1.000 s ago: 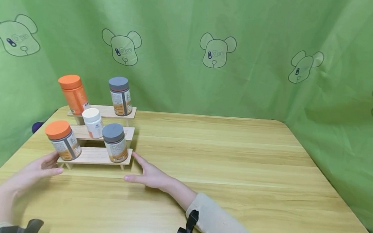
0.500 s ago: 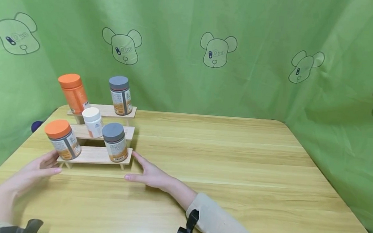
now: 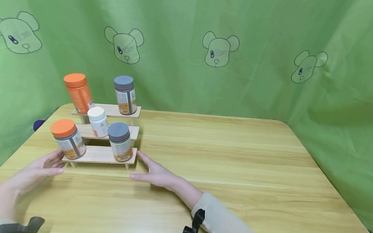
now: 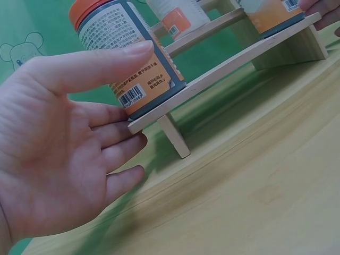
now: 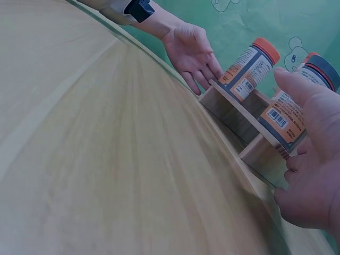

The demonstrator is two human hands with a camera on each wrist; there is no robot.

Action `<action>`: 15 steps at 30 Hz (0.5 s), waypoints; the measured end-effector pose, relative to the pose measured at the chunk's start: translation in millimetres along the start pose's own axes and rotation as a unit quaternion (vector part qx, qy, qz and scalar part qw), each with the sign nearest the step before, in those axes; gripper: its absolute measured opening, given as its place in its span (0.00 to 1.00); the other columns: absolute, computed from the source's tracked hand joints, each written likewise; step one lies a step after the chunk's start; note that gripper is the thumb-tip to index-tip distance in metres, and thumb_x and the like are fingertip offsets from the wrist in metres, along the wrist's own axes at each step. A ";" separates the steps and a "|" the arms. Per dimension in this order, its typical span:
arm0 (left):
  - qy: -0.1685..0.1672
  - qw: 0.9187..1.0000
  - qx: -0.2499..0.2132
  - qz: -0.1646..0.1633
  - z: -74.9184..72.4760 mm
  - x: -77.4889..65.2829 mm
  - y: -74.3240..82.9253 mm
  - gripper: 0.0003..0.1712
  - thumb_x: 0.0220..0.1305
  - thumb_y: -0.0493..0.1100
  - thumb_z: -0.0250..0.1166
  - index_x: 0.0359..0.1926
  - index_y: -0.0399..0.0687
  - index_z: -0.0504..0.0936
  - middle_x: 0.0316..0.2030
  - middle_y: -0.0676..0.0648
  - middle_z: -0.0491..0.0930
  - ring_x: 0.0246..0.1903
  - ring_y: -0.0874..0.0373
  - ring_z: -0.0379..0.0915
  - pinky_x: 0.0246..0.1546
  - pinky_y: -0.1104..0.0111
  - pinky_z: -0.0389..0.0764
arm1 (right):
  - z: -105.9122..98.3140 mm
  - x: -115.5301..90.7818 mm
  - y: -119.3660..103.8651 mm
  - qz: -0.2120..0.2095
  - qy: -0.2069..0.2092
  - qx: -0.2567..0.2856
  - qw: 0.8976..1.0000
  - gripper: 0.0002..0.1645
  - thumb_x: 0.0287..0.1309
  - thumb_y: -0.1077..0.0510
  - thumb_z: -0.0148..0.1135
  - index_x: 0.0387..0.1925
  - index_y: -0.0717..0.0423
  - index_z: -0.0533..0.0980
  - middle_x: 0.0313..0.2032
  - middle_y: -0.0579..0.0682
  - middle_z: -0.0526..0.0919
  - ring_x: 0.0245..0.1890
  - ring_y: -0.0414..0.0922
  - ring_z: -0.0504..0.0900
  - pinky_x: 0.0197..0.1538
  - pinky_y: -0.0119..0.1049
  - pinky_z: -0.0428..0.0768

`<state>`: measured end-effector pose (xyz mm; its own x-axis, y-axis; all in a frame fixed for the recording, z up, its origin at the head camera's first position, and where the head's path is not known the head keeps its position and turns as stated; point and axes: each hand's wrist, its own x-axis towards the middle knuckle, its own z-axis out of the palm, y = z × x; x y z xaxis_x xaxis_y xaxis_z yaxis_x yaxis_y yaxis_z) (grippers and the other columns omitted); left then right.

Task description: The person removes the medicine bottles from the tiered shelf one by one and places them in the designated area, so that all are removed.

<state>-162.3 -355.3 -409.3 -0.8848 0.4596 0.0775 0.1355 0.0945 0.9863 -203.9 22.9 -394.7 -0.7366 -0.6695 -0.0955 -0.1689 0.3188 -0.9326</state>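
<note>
A three-step wooden display rack (image 3: 97, 155) stands at the table's left side with jars on its steps. My left hand (image 3: 34, 171) touches the rack's left end with its fingertips, thumb held apart; the left wrist view shows these fingers (image 4: 114, 135) at the lowest board's end. At the opposite end, my right hand (image 3: 156, 174) has its fingertips against the lowest board. Between them on that board stand an orange-lidded jar (image 3: 71, 144) and a grey-lidded jar (image 3: 121, 148). A small white bottle (image 3: 99, 125) sits on the middle step.
On the top step are a tall orange jar (image 3: 80, 96) and another grey-lidded jar (image 3: 126, 99). A green curtain (image 3: 175, 87) hangs behind the wooden table (image 3: 228, 162). Something dark purple (image 3: 38, 124) shows past the left table edge.
In the last half second the rack and its jars have shifted slightly right, both hands moving along with them. The head view has also shifted a little. Before that, the rack stayed put.
</note>
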 end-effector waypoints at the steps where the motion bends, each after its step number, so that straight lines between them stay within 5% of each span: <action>1: -0.002 1.000 -0.001 0.001 0.7 0.6 0.2 0.42 0.62 0.25 0.47 0.62 0.20 0.24 0.58 0.19 0.20 0.52 0.83 0.60 0.51 0.86 0.64 | -1.3 -0.8 0.5 0.000 -0.001 -0.001 1.000 0.53 0.55 0.47 0.63 0.72 0.54 0.43 0.71 0.50 0.46 0.70 0.45 0.45 0.70 0.44 0.47; 15: -0.029 0.999 0.005 -0.017 23.5 18.7 11.8 0.45 0.62 0.28 0.52 0.63 0.20 0.27 0.62 0.20 0.23 0.52 0.83 0.58 0.52 0.85 0.63 | -24.4 -22.1 11.0 0.007 0.003 -0.002 1.000 0.50 0.58 0.51 0.61 0.72 0.55 0.43 0.72 0.48 0.45 0.70 0.46 0.45 0.70 0.42 0.45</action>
<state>-166.8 -324.8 -399.6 -0.8617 0.5061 0.0355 0.1104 0.1188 0.9868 -205.5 57.6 -394.3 -0.7433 -0.6605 -0.1066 -0.1604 0.3306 -0.9301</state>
